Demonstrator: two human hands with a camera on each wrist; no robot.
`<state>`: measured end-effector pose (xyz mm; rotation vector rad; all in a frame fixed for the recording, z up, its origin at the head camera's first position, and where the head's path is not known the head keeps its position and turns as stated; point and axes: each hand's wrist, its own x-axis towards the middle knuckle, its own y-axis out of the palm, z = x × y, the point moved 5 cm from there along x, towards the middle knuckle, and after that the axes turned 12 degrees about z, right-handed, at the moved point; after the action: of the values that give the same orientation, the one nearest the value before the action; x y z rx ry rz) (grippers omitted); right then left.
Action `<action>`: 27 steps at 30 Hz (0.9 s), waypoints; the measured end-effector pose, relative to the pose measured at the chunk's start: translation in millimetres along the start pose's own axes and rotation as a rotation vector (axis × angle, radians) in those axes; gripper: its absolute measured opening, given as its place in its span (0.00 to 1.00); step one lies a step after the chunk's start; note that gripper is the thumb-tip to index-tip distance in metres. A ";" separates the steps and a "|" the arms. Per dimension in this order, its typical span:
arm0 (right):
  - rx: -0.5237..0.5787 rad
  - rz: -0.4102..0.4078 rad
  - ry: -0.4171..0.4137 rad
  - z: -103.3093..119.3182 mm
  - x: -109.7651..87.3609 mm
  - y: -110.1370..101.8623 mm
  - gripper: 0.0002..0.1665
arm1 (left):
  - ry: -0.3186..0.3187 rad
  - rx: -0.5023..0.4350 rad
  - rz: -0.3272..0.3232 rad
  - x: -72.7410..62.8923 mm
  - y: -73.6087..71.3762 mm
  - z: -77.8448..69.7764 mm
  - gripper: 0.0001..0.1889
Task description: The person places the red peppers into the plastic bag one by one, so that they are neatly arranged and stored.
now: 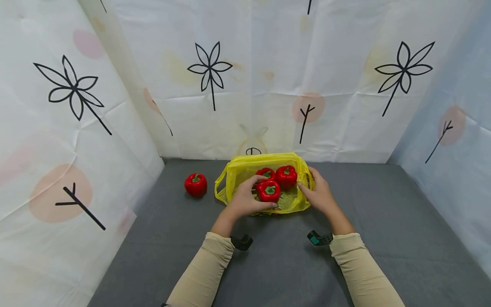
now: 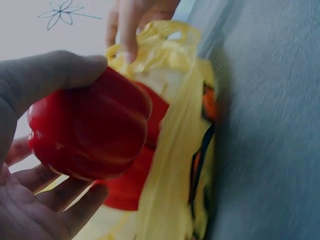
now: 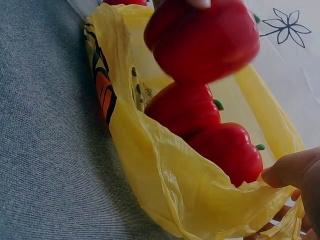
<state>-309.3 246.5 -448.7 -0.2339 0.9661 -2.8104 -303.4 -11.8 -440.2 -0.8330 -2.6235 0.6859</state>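
Observation:
A yellow plastic bag (image 1: 264, 160) lies with its mouth open on the grey table. My left hand (image 1: 245, 199) grips a red bell pepper (image 1: 268, 190) over the bag's mouth, thumb on one side and fingers on the other; the left wrist view shows this pepper (image 2: 92, 127) close up. Inside the bag sit two more red bell peppers, one on the right (image 1: 286, 177) and one partly hidden behind the held pepper (image 1: 266, 172). At the bag's right edge, my right hand (image 1: 319, 192) pinches the plastic between thumb and fingers, also seen in the right wrist view.
Another red bell pepper (image 1: 195, 185) stands on the table (image 1: 168, 238) left of the bag. White cloth walls (image 1: 245, 85) with leaf and twig drawings enclose the table at the back and both sides. A black band (image 1: 241, 242) is on the left wrist.

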 end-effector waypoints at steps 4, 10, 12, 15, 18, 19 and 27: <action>0.001 0.000 0.004 -0.7 0.2 -1.0 0.41 | 0.005 0.018 -0.005 7.2 10.1 -2.2 0.41; -0.007 -0.005 -0.002 -1.0 0.4 -2.4 0.40 | -0.009 0.040 0.001 14.8 22.0 -2.3 0.41; -0.003 -0.007 -0.004 -1.6 0.6 -2.5 0.40 | -0.015 0.049 0.005 17.0 25.2 -1.9 0.40; -0.003 -0.008 -0.007 -2.3 0.9 -2.8 0.41 | -0.017 0.062 0.012 19.7 29.1 -2.0 0.40; 0.001 -0.005 -0.004 -3.2 1.2 -2.9 0.41 | -0.009 0.068 0.016 21.8 32.3 -2.7 0.40; 0.004 -0.004 -0.003 -3.6 1.3 -3.0 0.41 | -0.008 0.072 0.014 22.4 33.3 -2.7 0.40; 0.004 -0.002 0.002 -3.9 1.0 -3.3 0.41 | -0.007 0.111 -0.004 27.0 39.3 -3.2 0.39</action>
<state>-311.4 251.2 -449.6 -0.2323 0.9613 -2.8148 -305.3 33.9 -454.3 -0.7941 -2.5657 0.8261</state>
